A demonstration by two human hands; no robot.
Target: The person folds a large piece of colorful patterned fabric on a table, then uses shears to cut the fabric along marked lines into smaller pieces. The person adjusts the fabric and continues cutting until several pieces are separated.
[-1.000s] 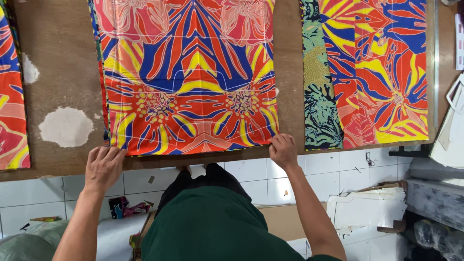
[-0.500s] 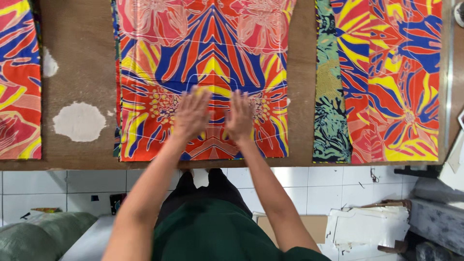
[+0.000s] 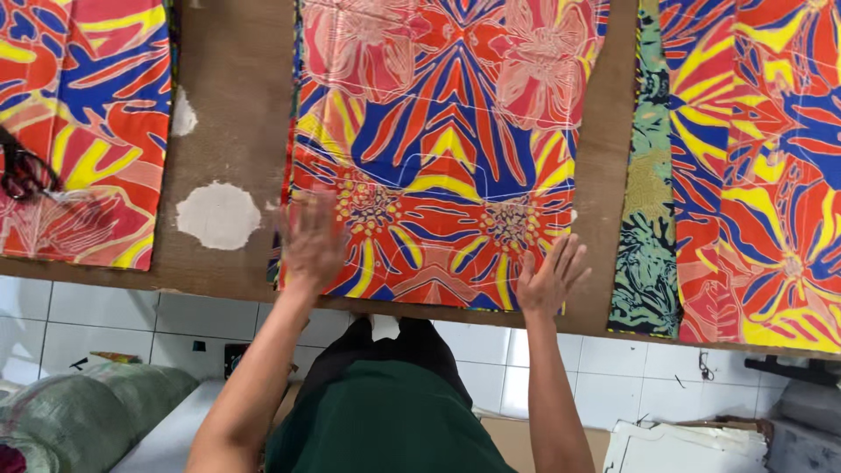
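Note:
A stack of bright patterned cloth (image 3: 447, 149), red, blue and yellow with flower shapes, lies flat on a brown worktable (image 3: 232, 105). My left hand (image 3: 313, 245) rests palm-down on the cloth's near left corner, fingers spread and blurred by motion. Over at the near right corner, my right hand (image 3: 549, 278) lies flat with its fingers apart. Neither hand holds anything.
A second piece of the same cloth (image 3: 83, 131) lies at the left with dark scissors (image 3: 22, 171) on it. Another patterned piece (image 3: 762, 175) and a green-black strip (image 3: 648, 219) lie at the right. White patches (image 3: 217, 215) mark the tabletop. Tiled floor, a green sack (image 3: 79, 407) and cardboard sit below.
My hands were together on the middle of the cloth's near edge. They have swept apart, left hand to the left corner and right hand to the right corner.

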